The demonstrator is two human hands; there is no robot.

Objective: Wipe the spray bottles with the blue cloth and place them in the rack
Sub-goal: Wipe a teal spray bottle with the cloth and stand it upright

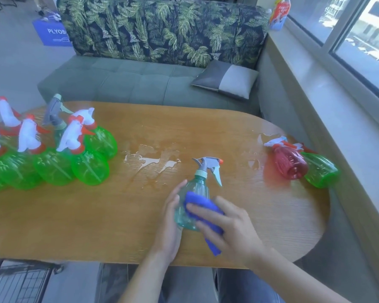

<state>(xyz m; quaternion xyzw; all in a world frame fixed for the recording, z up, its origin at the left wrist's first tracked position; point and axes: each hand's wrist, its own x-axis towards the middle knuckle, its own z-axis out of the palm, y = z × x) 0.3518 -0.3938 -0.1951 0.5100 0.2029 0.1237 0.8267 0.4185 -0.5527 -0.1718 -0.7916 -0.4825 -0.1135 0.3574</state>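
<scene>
A pale teal spray bottle (195, 189) with a grey trigger head stands tilted over the wooden table (96, 215) near its front edge. My left hand (170, 221) holds its body from the left side. My right hand (225, 221) presses a blue cloth (204, 213) against the bottle's front, fingers curled over the cloth. Several green spray bottles (53, 158) with white and red heads stand clustered at the table's left. A red bottle (290, 162) and a green bottle (321, 169) lie on their sides at the right end.
Water puddles (151, 160) lie on the table's middle. A dark wire rack (20, 281) shows at the bottom left, below the table edge. A leaf-print sofa (162, 36) with a grey cushion (225, 79) stands behind, and a window sill (337, 95) runs along the right.
</scene>
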